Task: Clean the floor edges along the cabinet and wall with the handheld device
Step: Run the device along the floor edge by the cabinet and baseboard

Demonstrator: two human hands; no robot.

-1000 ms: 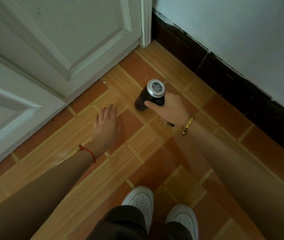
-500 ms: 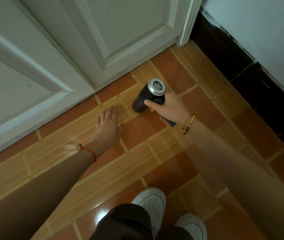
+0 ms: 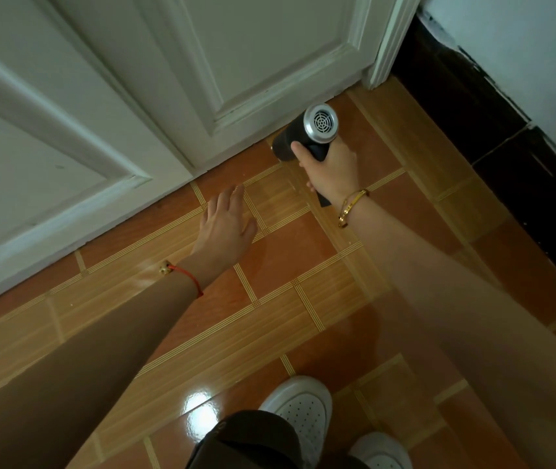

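Observation:
My right hand [image 3: 332, 167] grips a black handheld device [image 3: 298, 138] with a silver vented rear cap. Its front end points down-left at the floor, close to the bottom edge of the white paneled cabinet [image 3: 175, 106]; the nozzle tip is hidden behind the body. My left hand [image 3: 226, 228] hovers flat, palm down and fingers apart, over the orange tiled floor [image 3: 290, 252], a short way from the cabinet base. To the right, a black skirting [image 3: 493, 130] runs under the pale wall [image 3: 534, 52].
A white corner trim [image 3: 385, 52] joins the cabinet to the wall. Two white shoes [image 3: 300, 407] and a dark trouser knee sit at the bottom of the view. A bright light reflection lies on the glossy tiles near the shoes.
My right hand has carried the device up toward the cabinet base. The view has shifted so more of the cabinet shows. My left hand has followed slightly forward.

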